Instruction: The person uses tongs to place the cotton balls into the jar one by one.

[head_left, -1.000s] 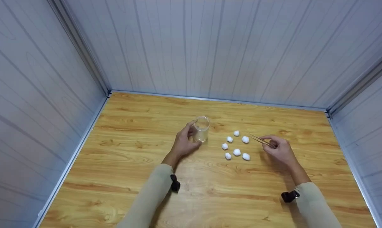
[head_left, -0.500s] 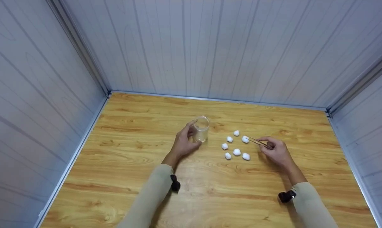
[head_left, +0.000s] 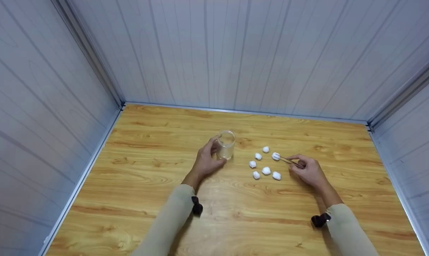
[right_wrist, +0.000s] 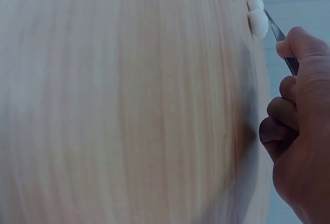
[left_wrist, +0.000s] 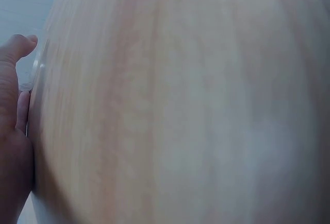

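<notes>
Tweezers (head_left: 286,160) lie pinched between the thumb and fingers of our right hand (head_left: 312,172), tips at one white ball (head_left: 275,156); we cannot tell whether they grip it. We note six other white balls (head_left: 266,170) near it on the wooden table (head_left: 242,220). Our left hand (head_left: 207,160) clamps thumb and fingers around an upright clear cup (head_left: 226,150), left of the balls

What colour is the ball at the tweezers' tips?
White; the ball shows best in the head view.
</notes>
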The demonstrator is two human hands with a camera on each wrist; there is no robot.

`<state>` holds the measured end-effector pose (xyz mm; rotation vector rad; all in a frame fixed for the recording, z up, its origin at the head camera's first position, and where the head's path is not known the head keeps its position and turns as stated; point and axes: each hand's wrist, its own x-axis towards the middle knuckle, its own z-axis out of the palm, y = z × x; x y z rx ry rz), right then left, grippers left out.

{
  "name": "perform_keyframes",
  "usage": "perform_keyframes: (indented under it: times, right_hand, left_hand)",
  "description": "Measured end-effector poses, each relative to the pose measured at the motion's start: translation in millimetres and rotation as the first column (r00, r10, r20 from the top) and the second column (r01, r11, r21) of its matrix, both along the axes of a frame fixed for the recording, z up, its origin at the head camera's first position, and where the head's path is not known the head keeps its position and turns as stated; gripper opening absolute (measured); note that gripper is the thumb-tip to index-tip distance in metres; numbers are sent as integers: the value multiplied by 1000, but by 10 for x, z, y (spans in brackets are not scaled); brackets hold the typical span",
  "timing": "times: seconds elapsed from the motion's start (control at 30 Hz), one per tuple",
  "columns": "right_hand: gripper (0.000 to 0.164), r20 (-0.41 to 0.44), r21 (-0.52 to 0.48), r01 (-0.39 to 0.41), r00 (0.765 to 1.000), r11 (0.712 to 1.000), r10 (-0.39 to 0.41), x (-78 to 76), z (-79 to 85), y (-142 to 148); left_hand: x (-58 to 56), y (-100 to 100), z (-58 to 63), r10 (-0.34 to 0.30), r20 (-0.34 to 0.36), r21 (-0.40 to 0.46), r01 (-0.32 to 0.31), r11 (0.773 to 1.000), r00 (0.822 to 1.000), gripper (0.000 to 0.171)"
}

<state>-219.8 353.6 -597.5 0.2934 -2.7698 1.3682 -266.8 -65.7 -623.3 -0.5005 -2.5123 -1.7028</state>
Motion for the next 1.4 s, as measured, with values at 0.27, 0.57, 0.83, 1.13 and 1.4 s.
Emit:
perform_keyframes:
  times: [0.27, 0.57, 0.83, 1.13, 1.4]
  right_hand:
    - [24, 24, 15, 23, 999, 1000, -23, 12, 18, -19]
    - [23, 20, 37, 25, 999, 999, -26, -1, -6, -11]
    - [23, 11, 65, 29, 999, 997, -30, -9, -24, 9]
    - [21, -10, 47, 35, 999, 998, -35, 3, -40, -4]
    - [20, -1, 41, 39, 999, 998, -39, 24, -32, 8]
  left_hand:
    - [5, 2, -5, 3, -12, 4, -3, 1000, 1000, 89]
    - [18, -6, 4, 2, -13, -4, -2, 1000, 1000, 89]
    - [22, -15, 5, -8, -16, 2, 8, 1000, 1000, 88]
    - [22, -19, 5, -3, -12, -8, 3, 1000, 1000, 89]
    - [21, 0, 6, 3, -22, -1, -3, 1000, 1000, 89]
